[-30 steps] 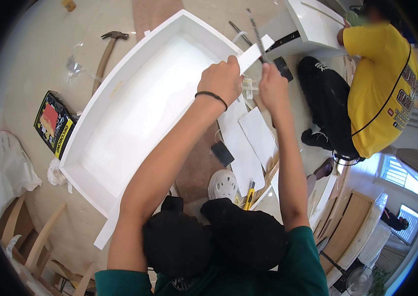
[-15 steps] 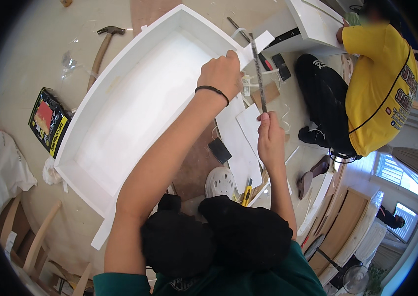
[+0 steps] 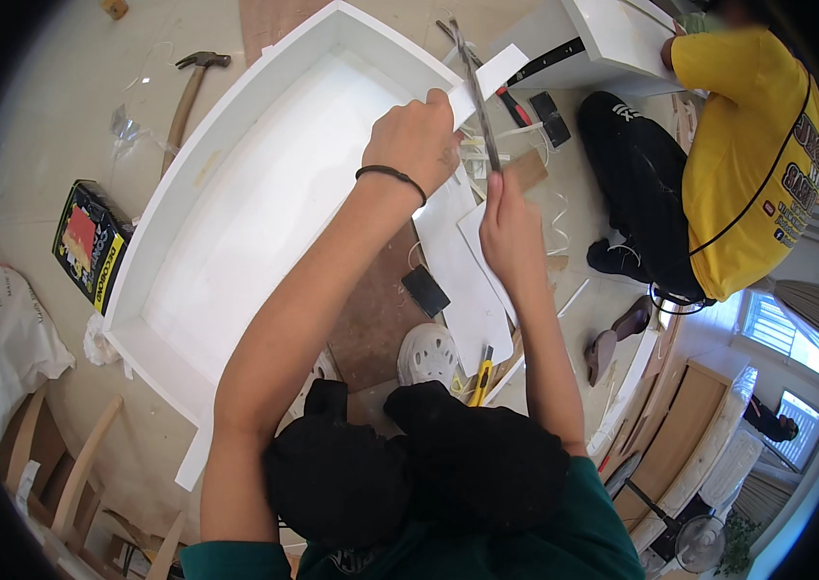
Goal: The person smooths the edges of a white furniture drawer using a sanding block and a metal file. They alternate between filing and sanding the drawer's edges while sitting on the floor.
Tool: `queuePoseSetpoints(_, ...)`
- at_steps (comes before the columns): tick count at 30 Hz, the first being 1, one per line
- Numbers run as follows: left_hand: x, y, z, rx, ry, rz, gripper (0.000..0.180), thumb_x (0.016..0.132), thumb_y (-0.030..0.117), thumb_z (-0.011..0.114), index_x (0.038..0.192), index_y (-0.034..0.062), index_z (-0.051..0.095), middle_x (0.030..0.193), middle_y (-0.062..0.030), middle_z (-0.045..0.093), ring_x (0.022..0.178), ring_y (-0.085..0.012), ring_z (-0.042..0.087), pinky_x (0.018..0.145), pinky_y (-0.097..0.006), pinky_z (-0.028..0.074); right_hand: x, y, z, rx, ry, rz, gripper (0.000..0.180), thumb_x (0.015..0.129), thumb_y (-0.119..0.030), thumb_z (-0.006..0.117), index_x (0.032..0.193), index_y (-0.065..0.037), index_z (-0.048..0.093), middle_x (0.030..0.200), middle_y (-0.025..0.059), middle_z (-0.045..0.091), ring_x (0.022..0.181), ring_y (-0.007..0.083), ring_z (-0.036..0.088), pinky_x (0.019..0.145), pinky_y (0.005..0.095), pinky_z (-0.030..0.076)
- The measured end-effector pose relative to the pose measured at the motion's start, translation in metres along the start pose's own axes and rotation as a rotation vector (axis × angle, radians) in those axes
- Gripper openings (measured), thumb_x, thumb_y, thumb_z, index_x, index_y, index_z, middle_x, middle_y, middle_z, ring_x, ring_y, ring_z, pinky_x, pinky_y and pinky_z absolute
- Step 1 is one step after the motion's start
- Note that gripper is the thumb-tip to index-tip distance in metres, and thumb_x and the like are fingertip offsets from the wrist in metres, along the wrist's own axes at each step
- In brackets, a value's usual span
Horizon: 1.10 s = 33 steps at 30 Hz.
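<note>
**Hands at the corner of a white drawer box**

The left hand [image 3: 416,138] is closed over the far right corner of the white drawer box [image 3: 235,222], fingers curled down out of sight behind the knuckles; a black band circles its wrist. Just beside it, the right hand [image 3: 509,224] is wrapped in a fist round the lower end of a long thin metal tool [image 3: 474,92], whose handle is hidden in the palm. The tool's tip runs up past a white strip [image 3: 494,74] jutting from that corner; whether it touches the strip cannot be told. The box lies open side up on the floor, its near end partly hidden by the forearm.

Left of the box lies a flat rectangular package [image 3: 90,245], black with yellow edges and a red patch. A hammer [image 3: 189,94] lies beyond it. At upper right a person in a yellow shirt [image 3: 747,164] sits, cut off by the rim.
</note>
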<state>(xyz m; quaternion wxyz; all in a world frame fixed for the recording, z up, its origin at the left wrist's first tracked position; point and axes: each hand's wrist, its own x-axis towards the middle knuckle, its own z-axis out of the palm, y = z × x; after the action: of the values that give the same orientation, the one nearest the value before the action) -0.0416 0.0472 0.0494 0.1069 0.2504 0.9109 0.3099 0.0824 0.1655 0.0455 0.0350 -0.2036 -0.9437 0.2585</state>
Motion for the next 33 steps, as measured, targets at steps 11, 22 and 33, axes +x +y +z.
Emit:
queuePoseSetpoints(11, 0.0, -0.007, 0.003, 0.018, 0.029, 0.025, 0.037, 0.09, 0.027, 0.071, 0.095, -0.0056, 0.056, 0.075, -0.0253, 0.067, 0.074, -0.0401, 0.069, 0.067, -0.046, 0.056, -0.009, 0.0, -0.019, -0.054, -0.092, -0.001, 0.035, 0.108, -0.031, 0.04, 0.101, 0.0, 0.055, 0.079, 0.0322, 0.06, 0.08, 0.0545, 0.057, 0.069, 0.0574, 0.043)
queuePoseSetpoints(22, -0.001, -0.008, 0.0, 0.024, 0.041, 0.033, 0.036, 0.089, 0.028, 0.07, 0.096, -0.0045, 0.055, 0.078, -0.0251, 0.068, 0.076, -0.0407, 0.069, 0.068, -0.047, 0.056, 0.03, -0.019, -0.028, 0.112, 0.004, -0.147, 0.025, 0.103, -0.019, 0.049, 0.12, -0.001, 0.052, 0.084, 0.0244, 0.066, 0.069, 0.0451, 0.064, 0.068, 0.0487, 0.05)
queuePoseSetpoints(33, -0.001, -0.004, 0.001, 0.026, 0.021, 0.007, 0.038, 0.091, 0.03, 0.069, 0.1, -0.0048, 0.057, 0.081, -0.0245, 0.069, 0.079, -0.0402, 0.07, 0.072, -0.046, 0.057, -0.032, -0.013, -0.031, 0.06, -0.081, 0.033, 0.028, 0.105, -0.028, 0.051, 0.107, 0.0, 0.05, 0.068, 0.0244, 0.062, 0.066, 0.0454, 0.063, 0.061, 0.0492, 0.046)
